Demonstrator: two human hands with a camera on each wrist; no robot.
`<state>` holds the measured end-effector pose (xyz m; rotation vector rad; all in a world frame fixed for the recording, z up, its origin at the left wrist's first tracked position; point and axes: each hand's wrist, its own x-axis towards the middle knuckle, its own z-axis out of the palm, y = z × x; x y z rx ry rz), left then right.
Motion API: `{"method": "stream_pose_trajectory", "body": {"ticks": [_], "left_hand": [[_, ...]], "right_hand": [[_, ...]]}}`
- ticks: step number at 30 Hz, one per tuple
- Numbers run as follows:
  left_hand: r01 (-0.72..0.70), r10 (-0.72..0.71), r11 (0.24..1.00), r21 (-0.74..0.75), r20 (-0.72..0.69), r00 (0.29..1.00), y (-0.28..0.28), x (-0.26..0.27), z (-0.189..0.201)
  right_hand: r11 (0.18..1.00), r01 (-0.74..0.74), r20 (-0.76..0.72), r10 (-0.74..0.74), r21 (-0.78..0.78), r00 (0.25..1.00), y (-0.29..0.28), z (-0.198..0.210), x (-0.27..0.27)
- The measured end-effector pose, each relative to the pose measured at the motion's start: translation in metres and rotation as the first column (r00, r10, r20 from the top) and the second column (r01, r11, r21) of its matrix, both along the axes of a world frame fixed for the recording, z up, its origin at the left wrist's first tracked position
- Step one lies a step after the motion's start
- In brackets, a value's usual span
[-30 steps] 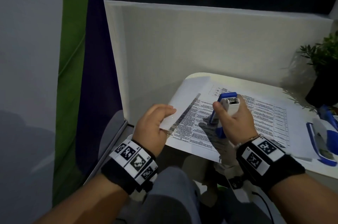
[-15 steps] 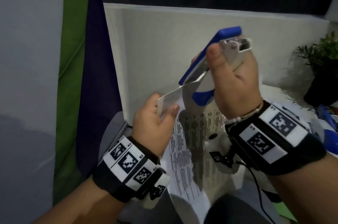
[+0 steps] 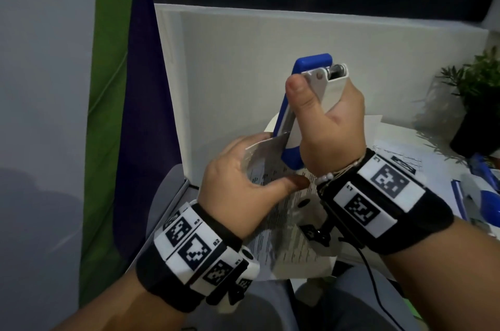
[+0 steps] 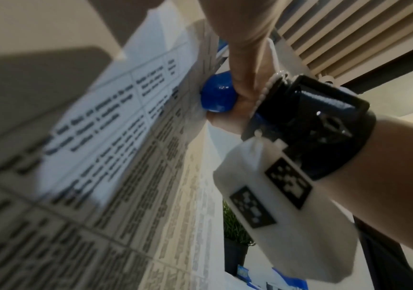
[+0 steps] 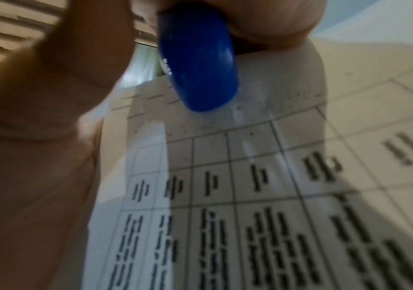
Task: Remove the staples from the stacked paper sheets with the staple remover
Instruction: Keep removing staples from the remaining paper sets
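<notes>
Gripping the staple remover (image 3: 305, 103) in the right hand (image 3: 332, 128), with fingers curled round its white body and the thumb pressed against the side near the hinge. Held upright above the left hand, blue lever facing left, blue lower end down beside the right wrist.

Pinching the stacked paper sheets (image 3: 281, 236) near their top corner with the left hand (image 3: 238, 184), thumb laid across the printed face, fingers behind. Lifted clear of the white table (image 3: 405, 138) and hanging down between the two wrists, printed text and ruled boxes showing.

Meeting the remover's metal nose right at the top edge of the sheets, just above the left thumb; cannot tell whether closed on a staple, that spot being hidden by paper and fingers.

Seen from the left wrist as a round blue end poking out under the right fist, against the sheets; from the right wrist as a blurred blue tip over the sheet's upper margin.

Lying on the table beyond the right wrist, more printed pages (image 3: 400, 160). Farther right of the right hand, a blue-and-white stapler (image 3: 484, 195), and past it a potted plant (image 3: 476, 103). Standing behind both hands, a white partition (image 3: 243, 60).
</notes>
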<state>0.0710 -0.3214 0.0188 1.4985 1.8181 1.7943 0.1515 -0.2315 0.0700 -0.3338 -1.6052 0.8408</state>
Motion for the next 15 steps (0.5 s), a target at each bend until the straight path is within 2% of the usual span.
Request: {"method": "stream_pose_trajectory", "body": {"ticks": [6,11,13,15], "left_hand": [[-0.053,0.054,0.999,0.015,-0.092,0.994,-0.003,-0.002,0.008],[0.051,-0.041,0.995,-0.081,0.128,0.991,0.003,-0.012,0.0],[0.071,-0.048,0.982,-0.174,0.135,0.99,0.007,-0.021,0.0],[0.031,0.007,0.978,-0.207,0.182,0.983,0.009,-0.031,0.0]], "right_hand": [[0.998,-0.064,-0.01,0.064,-0.017,0.998,-0.004,0.002,-0.005],[0.995,-0.036,0.042,0.04,-0.091,0.998,-0.001,-0.002,-0.01],[0.984,-0.031,0.044,0.039,-0.177,0.998,0.004,-0.003,-0.006],[0.977,-0.003,-0.026,-0.003,-0.214,1.0,0.009,0.001,0.002]]}}
